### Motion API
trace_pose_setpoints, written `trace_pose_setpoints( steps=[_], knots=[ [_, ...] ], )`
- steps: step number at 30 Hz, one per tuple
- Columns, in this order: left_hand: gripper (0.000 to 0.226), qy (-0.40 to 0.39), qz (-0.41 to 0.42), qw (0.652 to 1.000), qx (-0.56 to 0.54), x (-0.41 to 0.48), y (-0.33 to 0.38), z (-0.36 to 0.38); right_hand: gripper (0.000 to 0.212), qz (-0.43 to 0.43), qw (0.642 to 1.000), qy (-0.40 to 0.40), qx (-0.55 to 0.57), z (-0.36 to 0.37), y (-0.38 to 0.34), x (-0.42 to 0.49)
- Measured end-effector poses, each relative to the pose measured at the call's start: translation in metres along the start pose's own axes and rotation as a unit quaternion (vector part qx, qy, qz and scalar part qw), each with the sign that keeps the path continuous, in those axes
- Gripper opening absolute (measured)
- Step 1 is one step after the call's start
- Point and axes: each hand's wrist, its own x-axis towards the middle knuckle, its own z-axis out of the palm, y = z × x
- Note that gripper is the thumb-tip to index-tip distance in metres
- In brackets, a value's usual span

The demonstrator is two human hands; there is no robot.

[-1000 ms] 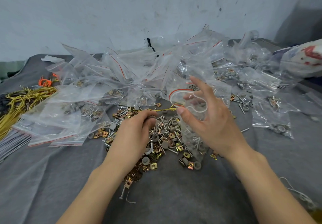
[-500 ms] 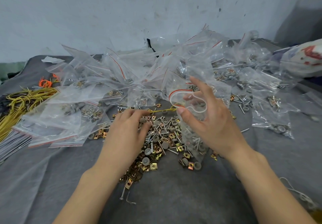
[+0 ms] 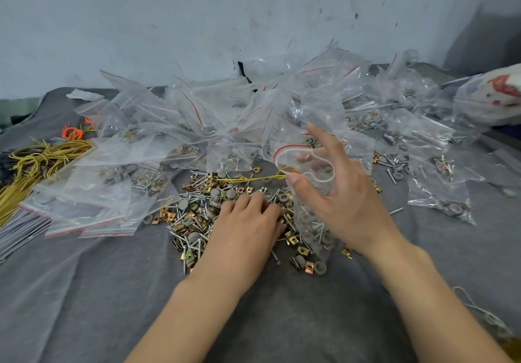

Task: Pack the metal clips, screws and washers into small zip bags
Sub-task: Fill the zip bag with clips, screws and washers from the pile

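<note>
Gripping an open zip bag (image 3: 311, 230) in my right hand (image 3: 341, 202), I rested my left hand (image 3: 245, 231), its hold unclear, on the hardware pile (image 3: 194, 216) at the middle of the cloth (image 3: 282, 314), which lay bare toward its near edge.

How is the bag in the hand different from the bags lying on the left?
The held zip bag hangs upright, mouth open, gripped by the right hand; the left zip bags lie flat on the grey cloth, untouched. All are clear plastic with a red strip.
</note>
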Motion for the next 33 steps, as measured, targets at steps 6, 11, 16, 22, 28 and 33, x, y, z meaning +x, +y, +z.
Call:
trace_pose_setpoints(
  steps=[6, 11, 16, 22, 28, 33],
  knots=[
    [0.037, -0.019, -0.030, 0.999, 0.008, 0.006, 0.000, -0.001, 0.068, 0.001, 1.000, -0.002, 0.003, 0.000, 0.001, 0.000],
    [0.037, -0.022, -0.025, 0.999, 0.039, 0.005, 0.001, -0.003, 0.068, 0.002, 1.000, -0.004, 0.001, -0.001, 0.002, 0.000],
    [0.033, -0.030, -0.013, 0.999, 0.030, 0.009, -0.003, -0.003, 0.067, 0.003, 1.000, -0.004, -0.001, -0.002, 0.002, -0.001],
    [0.033, -0.019, -0.015, 1.000, 0.009, 0.012, -0.011, -0.008, 0.067, 0.001, 1.000, -0.003, -0.001, -0.004, 0.002, -0.003],
    [0.019, 0.072, -0.091, 0.956, -0.270, 0.009, -0.023, -0.015, 0.067, -0.005, 1.000, -0.002, -0.002, -0.004, 0.003, -0.001],
    [0.016, 0.128, -0.105, 0.883, -0.440, 0.010, -0.029, -0.013, 0.066, -0.003, 1.000, -0.006, -0.011, -0.002, 0.003, -0.001]
  ],
)
